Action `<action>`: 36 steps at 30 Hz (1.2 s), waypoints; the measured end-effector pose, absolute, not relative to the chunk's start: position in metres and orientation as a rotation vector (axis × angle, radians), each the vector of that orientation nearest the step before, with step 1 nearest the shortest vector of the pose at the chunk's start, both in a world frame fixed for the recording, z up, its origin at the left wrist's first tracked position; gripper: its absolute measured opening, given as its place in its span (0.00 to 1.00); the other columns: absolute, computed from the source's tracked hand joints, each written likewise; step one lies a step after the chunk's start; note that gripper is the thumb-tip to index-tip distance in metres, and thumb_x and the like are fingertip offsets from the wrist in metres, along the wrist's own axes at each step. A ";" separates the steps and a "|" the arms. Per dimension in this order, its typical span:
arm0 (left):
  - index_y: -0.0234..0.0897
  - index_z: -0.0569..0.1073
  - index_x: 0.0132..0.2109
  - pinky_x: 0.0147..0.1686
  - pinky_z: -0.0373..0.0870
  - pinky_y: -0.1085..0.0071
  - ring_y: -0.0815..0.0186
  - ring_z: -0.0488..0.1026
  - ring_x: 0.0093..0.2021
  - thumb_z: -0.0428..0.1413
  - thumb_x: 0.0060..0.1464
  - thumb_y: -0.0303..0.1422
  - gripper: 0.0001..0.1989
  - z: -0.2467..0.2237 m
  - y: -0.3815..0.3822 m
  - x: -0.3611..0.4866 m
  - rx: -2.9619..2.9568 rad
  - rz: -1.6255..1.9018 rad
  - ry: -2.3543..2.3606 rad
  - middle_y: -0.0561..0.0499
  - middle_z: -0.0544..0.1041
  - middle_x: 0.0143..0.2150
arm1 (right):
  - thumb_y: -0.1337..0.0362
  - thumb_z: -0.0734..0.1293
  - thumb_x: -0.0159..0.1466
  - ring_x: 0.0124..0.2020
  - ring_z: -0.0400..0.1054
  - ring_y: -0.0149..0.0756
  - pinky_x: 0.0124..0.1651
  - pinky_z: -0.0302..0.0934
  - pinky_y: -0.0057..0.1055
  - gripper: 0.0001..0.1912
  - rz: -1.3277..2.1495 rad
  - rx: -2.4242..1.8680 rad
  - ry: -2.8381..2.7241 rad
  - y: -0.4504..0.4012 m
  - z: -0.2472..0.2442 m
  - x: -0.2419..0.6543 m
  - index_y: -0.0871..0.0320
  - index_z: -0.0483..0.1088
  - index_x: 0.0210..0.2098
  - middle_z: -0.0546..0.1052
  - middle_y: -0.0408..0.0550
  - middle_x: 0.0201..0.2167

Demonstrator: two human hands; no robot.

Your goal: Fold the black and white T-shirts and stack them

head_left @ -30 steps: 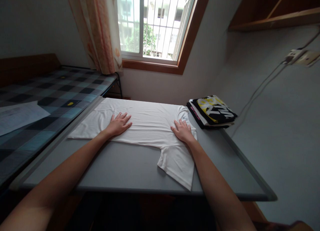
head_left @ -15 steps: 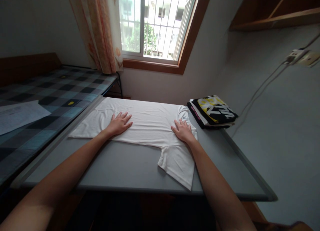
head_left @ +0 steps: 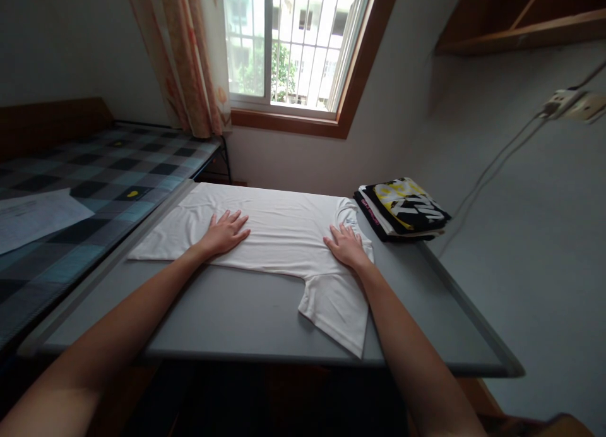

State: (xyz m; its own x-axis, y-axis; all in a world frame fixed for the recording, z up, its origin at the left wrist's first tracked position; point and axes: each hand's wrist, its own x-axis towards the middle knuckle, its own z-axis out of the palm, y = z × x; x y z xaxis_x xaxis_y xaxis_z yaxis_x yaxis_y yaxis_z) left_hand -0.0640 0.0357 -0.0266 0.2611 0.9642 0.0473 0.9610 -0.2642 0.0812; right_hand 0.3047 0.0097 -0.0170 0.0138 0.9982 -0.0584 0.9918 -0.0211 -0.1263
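White T-shirt (head_left: 284,228): spread flat on grey table (head_left: 227,317); hem end at left, collar (head_left: 341,211) at right; some creases, mostly toward hem. Far side runs along table's far edge; can't tell if cloth hangs over.
Short sleeve (head_left: 337,311): sticks out toward the person, corner reaching table's near edge.
Left hand (head_left: 224,232): palm down on shirt body, nearer hem end; fingers extended and fanned apart, pressed on fabric, gripping nothing.
Right hand (head_left: 347,244): palm down just beside collar, above the sleeve; fingers extended with gaps between, resting on cloth, no hold on anything.
Folded clothes stack (head_left: 404,208): right end of table, beside collar; top piece black with yellow and white print, pink lettering on a lower black one.
Checked mattress (head_left: 156,172): left of table, paper sheet (head_left: 38,219) lying on it.
Barred window (head_left: 303,52): beyond table, wooden frame, patterned curtain (head_left: 192,64) at its left.
Right wall: wall socket (head_left: 563,102) with cables plugged in, wooden shelf (head_left: 521,40) higher up.
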 end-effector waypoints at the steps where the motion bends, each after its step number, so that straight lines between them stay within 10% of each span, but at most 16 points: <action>1: 0.42 0.58 0.71 0.66 0.43 0.39 0.44 0.47 0.73 0.39 0.67 0.49 0.31 -0.027 0.036 -0.064 2.469 0.135 1.885 0.44 0.53 0.74 | 0.48 0.53 0.72 0.73 0.40 0.56 0.70 0.39 0.54 0.33 0.202 -2.202 -2.166 0.009 -0.017 0.305 0.55 0.53 0.71 0.49 0.58 0.73; 36: 0.41 0.58 0.71 0.66 0.44 0.38 0.43 0.47 0.72 0.39 0.67 0.48 0.31 -0.026 0.035 -0.063 2.480 0.131 1.890 0.44 0.53 0.74 | 0.49 0.53 0.72 0.73 0.40 0.55 0.69 0.40 0.53 0.32 0.199 -2.216 -2.175 0.008 -0.014 0.304 0.55 0.53 0.71 0.49 0.58 0.73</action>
State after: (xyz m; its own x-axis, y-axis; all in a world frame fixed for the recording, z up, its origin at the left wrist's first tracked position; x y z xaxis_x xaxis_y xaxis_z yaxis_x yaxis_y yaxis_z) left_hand -0.0632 0.0348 -0.0258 0.2632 0.9632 0.0544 0.9615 -0.2666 0.0671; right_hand 0.3036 0.0083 -0.0142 0.0151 0.9974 -0.0699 0.9936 -0.0228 -0.1110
